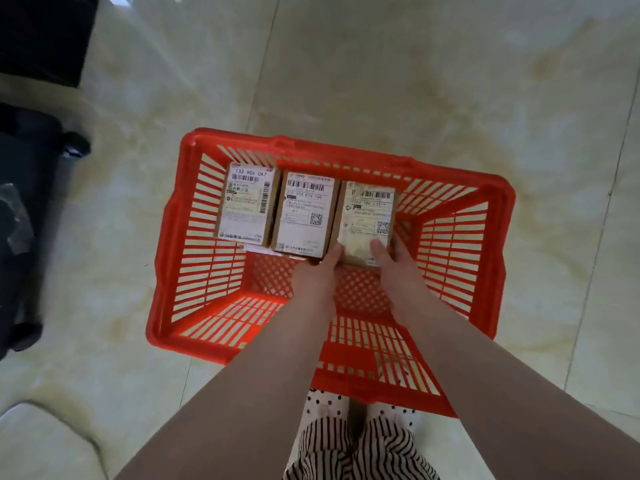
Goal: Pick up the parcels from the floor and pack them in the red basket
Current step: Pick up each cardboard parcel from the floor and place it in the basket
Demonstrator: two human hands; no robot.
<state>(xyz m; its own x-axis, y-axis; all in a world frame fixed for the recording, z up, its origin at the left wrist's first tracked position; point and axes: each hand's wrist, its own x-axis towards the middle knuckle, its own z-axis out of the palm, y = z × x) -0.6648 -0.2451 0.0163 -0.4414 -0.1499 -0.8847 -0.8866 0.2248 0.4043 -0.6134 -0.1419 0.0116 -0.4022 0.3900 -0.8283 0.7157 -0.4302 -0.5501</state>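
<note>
- Two bare forearms reach out from me, over striped trousers and dotted socks, and down past the near wall of the red basket (162, 271).
- Both wrists are bent downward so the palms face each other, with the fingers pointing to the far end.
- My left hand (317, 268) grips the near left corner of the third parcel (369, 220), thumb on its edge, just beside the middle parcel (304, 216).
- My right hand (391, 261) holds the near right corner, fingers laid on the label; so both hands are clamped on that one box.
- I judge that this box is being set down, and whether it already rests on the mesh bottom I cannot tell.
- To do it well, I would keep it level, slide it snug against the middle parcel and the far wall, then let go with both hands at once so it does not tip.
- Farther on, the left parcel (247, 206) lies flat, touching the middle one, labels up, all three in a row along the far wall.
- Beyond the basket the tiled floor (381, 64) shows no more parcels in view.
</note>
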